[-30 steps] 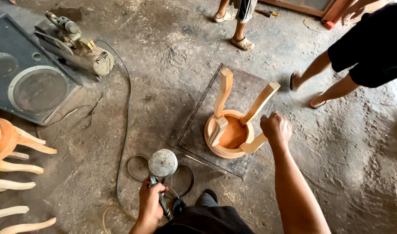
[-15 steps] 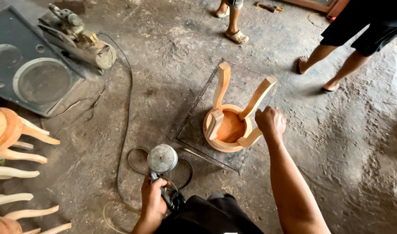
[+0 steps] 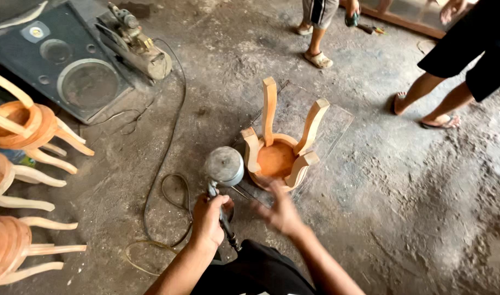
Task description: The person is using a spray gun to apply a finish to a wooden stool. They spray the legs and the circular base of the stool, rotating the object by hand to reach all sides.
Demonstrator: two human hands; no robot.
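Upturned wooden stool (image 3: 280,153) sits legs-up on a flat sheet (image 3: 337,123), floor centre. Right hand (image 3: 282,210) has come off its leg, open and blurred, now near the spray gun (image 3: 223,172) clenched in the left hand (image 3: 209,218). Judged: stool repositioned.
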